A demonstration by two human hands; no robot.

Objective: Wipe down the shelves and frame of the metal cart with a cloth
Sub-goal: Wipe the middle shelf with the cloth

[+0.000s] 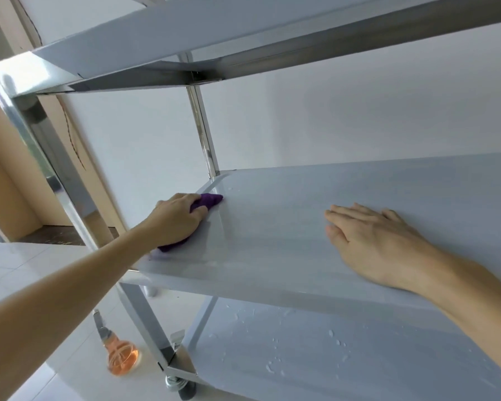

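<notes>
Your left hand (180,217) grasps a crumpled purple cloth (207,200), its soft nap bunched under your palm, and presses it onto the left end of the middle shelf (272,241) of the metal cart (206,140). The cloth pokes out past your fingers toward the back corner post and again below your wrist. Your right hand (373,241) lies released and flat on the same smooth, matte grey sheet, fingers straight and pointing left, well apart from the cloth. The cart's posts are bright, angular polished steel. Water droplets bead on the lower shelf (330,357). A rounded clear bottle (122,354) of orange liquid stands on the glossy tiled floor (26,270), beside the front leg and its caster (175,383).
</notes>
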